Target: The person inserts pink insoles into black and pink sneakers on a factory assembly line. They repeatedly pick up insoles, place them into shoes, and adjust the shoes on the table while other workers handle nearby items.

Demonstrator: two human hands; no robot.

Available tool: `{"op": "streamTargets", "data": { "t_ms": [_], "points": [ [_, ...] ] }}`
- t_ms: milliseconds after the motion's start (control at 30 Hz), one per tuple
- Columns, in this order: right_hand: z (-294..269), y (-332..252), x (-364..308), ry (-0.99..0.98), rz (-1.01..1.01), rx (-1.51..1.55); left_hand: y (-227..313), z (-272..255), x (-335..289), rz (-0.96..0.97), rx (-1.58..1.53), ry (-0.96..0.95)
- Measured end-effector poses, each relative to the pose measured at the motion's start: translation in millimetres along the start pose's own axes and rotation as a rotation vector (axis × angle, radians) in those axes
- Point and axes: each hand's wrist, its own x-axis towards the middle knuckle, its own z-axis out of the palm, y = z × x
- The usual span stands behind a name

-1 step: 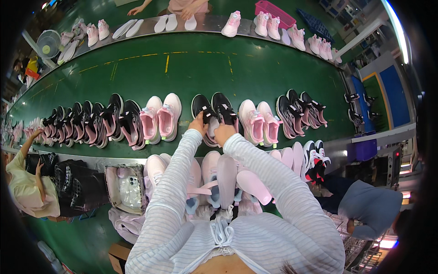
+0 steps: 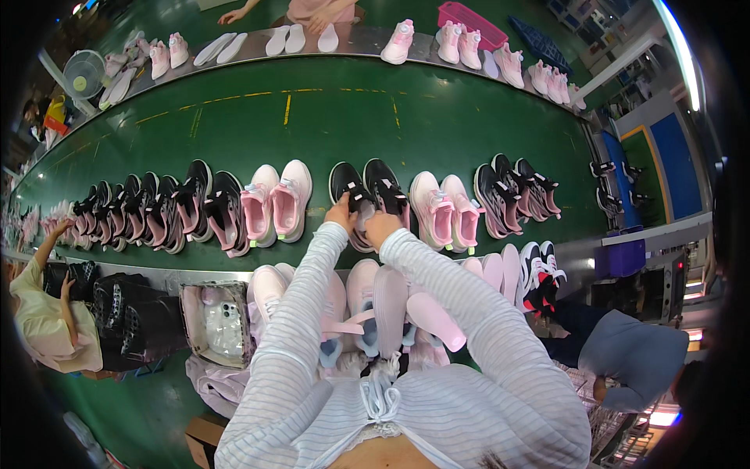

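A pair of black shoes with pink lining stands on the green belt in front of me, toes pointing away. My left hand (image 2: 339, 213) is closed on the near left side of the left black shoe (image 2: 344, 181). In that shoe's opening sits a pale insole (image 2: 365, 213), partly covered by my fingers. My right hand (image 2: 381, 227) is closed at the insole's right edge, its fingertips reaching into the shoe. Beside it stands the right black shoe (image 2: 383, 181), its heel partly behind my right hand.
Pale pink shoes (image 2: 291, 199) stand left of the pair, and another pink pair (image 2: 426, 205) right of it. Black shoes (image 2: 195, 199) line the belt. Loose pink insoles (image 2: 389, 301) and shoes lie below my arms beside a box (image 2: 215, 320). Other people work across the belt and at both sides.
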Motion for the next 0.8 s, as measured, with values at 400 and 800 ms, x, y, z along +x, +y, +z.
{"op": "streamTargets", "data": {
  "t_ms": [400,800],
  "points": [
    [73,-12,74,-0.085,0.366,0.286,-11,9,-9,-0.018,-0.357,0.097],
    [42,15,24,0.130,0.092,0.821,0,-16,-29,0.087,-0.176,0.433]
  ]
}}
